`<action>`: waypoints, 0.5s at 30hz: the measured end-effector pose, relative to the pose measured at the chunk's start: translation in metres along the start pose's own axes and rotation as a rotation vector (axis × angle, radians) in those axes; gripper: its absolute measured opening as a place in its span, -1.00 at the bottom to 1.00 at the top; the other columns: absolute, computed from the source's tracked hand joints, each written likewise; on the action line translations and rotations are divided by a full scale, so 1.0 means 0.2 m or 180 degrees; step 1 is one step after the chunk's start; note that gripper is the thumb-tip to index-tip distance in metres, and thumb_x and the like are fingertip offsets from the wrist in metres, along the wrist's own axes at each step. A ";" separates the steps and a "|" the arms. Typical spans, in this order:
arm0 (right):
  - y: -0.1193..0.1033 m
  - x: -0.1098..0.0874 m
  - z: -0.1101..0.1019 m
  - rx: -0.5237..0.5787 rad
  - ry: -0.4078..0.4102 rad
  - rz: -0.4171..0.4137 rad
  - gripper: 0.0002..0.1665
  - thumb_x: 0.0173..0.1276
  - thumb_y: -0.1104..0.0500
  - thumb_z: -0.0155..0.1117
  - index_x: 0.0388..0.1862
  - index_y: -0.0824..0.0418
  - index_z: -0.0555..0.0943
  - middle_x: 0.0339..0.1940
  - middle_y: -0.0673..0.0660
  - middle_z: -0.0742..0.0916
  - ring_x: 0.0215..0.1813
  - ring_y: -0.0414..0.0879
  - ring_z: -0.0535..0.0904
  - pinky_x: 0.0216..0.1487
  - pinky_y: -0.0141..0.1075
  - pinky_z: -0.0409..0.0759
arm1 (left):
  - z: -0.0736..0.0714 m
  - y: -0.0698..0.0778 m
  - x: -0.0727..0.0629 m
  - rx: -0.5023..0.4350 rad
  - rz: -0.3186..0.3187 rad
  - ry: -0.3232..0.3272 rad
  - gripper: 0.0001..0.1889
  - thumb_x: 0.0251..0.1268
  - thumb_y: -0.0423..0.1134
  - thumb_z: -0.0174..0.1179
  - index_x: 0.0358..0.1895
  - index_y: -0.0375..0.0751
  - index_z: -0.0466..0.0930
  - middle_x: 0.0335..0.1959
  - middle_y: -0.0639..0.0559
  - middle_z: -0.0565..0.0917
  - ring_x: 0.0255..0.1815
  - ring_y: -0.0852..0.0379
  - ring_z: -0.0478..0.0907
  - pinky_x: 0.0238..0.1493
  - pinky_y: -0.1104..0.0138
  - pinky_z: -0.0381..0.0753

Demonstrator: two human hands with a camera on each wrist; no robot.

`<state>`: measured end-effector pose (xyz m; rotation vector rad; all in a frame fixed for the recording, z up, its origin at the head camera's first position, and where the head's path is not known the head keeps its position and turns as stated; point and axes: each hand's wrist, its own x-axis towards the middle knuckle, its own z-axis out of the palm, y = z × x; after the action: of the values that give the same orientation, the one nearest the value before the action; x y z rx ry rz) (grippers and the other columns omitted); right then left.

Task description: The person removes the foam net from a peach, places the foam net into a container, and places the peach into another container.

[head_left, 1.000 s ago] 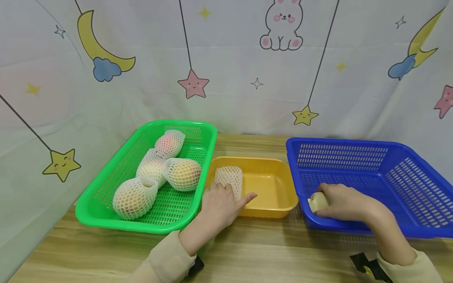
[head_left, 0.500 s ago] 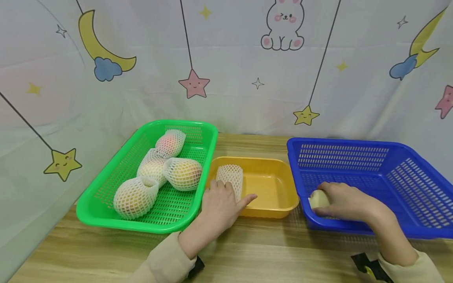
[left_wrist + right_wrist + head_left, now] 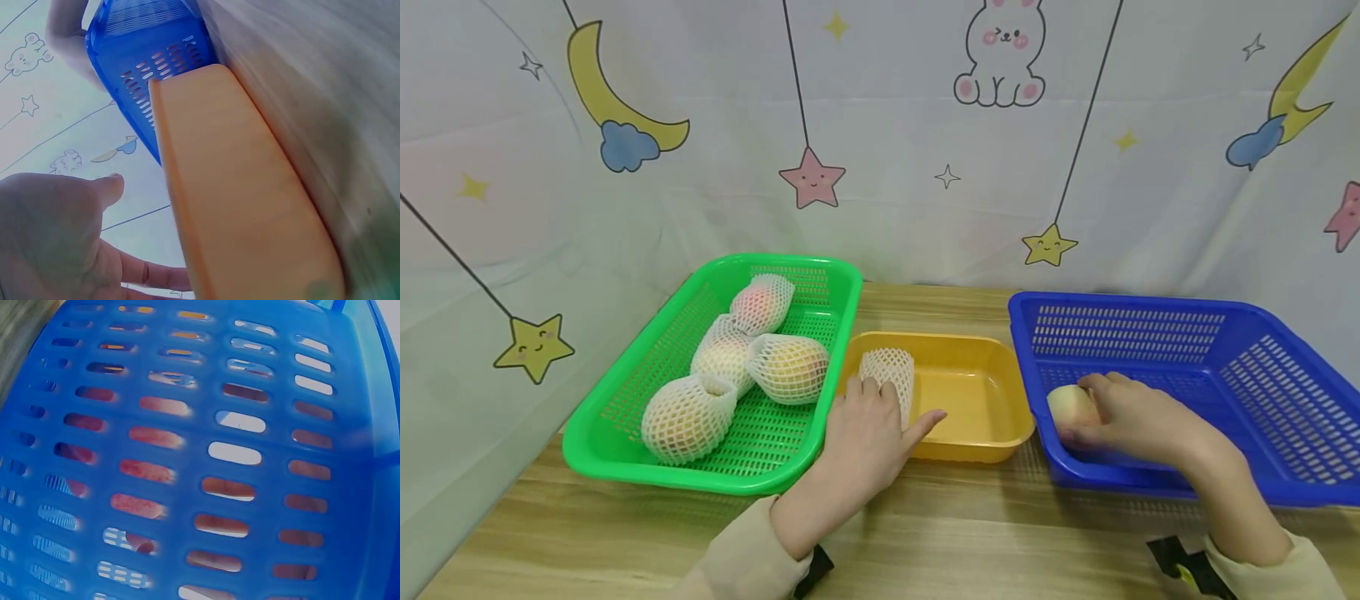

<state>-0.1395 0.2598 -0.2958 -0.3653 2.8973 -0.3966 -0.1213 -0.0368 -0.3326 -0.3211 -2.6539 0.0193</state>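
At the left end of the blue basket point(image 3: 1150, 302), my right hand point(image 3: 1138, 421) holds a pale yellow and pink peach point(image 3: 1070, 410). In the right wrist view, the peach's reddish skin point(image 3: 147, 472) shows through the basket's slots. My left hand point(image 3: 865, 433) lies over the near left side of the yellow tray point(image 3: 970, 396), thumb stretched to the right and fingers loosely extended. Just beyond those fingers is a white foam net sleeve point(image 3: 889, 375) in the tray; whether they touch it is hidden. The left wrist view shows the hand point(image 3: 56, 237) beside the tray's outer wall point(image 3: 231, 181).
A green basket point(image 3: 700, 479) on the left holds several fruits in white foam nets point(image 3: 790, 371). The tray stands between the two baskets on a wooden table point(image 3: 947, 533). A patterned curtain point(image 3: 910, 233) hangs behind.
In my right hand the peach has turned, showing its pink side, and shifted slightly up and left. My left hand has barely moved.
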 end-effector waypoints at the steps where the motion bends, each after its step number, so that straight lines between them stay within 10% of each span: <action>1: 0.00 0.00 0.00 -0.0037 0.0012 -0.0005 -0.05 0.14 -0.30 0.32 0.20 0.44 0.42 -0.17 0.23 0.61 -0.30 -0.05 0.46 -0.39 -0.24 0.43 | -0.01 0.00 0.00 -0.0023 -0.0002 0.0002 -0.29 0.16 0.44 0.01 -0.57 -0.24 0.49 -0.62 -0.05 0.45 -0.49 0.04 0.39 -0.59 0.36 0.32; 15: 0.00 -0.01 -0.03 -0.0141 0.0205 0.0185 0.02 0.22 -0.41 0.16 0.32 0.37 0.36 0.21 0.48 0.52 0.12 0.40 0.50 -0.04 0.24 0.50 | -0.08 -0.01 0.00 -0.0111 -0.0004 -0.0043 -0.34 0.20 0.41 0.01 -0.55 -0.22 0.42 -0.60 -0.05 0.42 -0.46 0.00 0.40 -0.55 0.35 0.32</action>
<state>-0.1383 0.2612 -0.2895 -0.2791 2.9757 -0.3416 -0.1138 -0.0393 -0.3178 -0.3318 -2.6702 -0.0253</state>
